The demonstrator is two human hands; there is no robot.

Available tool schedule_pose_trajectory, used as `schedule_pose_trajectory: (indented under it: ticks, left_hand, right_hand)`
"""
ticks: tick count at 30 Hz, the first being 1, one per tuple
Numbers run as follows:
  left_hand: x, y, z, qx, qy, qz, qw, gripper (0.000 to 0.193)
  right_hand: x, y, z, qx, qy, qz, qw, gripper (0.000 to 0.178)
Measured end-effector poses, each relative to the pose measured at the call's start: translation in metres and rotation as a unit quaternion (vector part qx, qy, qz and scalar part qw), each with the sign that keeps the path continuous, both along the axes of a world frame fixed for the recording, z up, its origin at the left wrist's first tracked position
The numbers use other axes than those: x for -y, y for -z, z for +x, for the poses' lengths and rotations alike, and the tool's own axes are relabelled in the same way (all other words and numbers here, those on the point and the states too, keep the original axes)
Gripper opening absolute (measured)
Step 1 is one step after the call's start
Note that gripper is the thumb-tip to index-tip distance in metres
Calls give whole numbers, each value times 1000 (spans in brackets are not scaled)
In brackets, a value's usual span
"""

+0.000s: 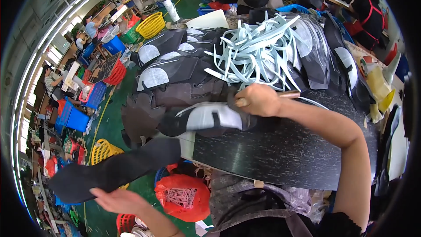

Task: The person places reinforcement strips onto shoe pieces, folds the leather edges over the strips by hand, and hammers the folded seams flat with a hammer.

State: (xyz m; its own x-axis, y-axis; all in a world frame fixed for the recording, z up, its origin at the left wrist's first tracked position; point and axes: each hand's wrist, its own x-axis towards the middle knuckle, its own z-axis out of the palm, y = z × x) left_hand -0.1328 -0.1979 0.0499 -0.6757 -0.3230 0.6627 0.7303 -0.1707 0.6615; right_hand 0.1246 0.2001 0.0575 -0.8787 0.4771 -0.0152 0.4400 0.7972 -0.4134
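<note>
Here the big speckled black table (272,158) is stretching out below the right hand and its forearm! Beyond that hand and to its left, dark cut pieces (175,70) with white patches are lying in overlapping layers. Straight past its knuckles, a tangle of pale strips (258,48) is sprawling.

Now the long black sole-shaped piece (118,166): it's hanging off the table's side, just above the left hand. A red bag (199,197) is sitting right of that hand, low down. Close on the right hand's left side, a white-patched black piece (215,118) is showing, blurred.

The left hand (118,199) is touching the long piece, fingers stretching along its near edge; its thumb isn't showing clearly, so I'm not able to tell whether it's pinching. The right hand (261,100) is gripping a wooden-handled tool (289,93), fingers curling tight.

I'm judging the step in hand to be handling the long piece with the tool at the ready; the next move is seemingly calling for sure left-hand support and steady tool control.
</note>
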Motion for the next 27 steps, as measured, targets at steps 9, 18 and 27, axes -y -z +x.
schedule_pose_trajectory:
  ticks: [9, 18, 27]
  left_hand:
    - [-110, -12, 182, -309, 370, -614, 625, 44]
    - [-144, 32, 253, -436, 347, -644, 525, 57]
    - [-213, 11, 241, -509, 519, -554, 406, 25]
  right_hand:
    - [-14, -10, 17, -134, 15, 201, 970, 27]
    - [49, -27, 176, -231, -128, -15, 964, 35]
    - [108, -11, 242, -9, -40, -63, 997, 45]
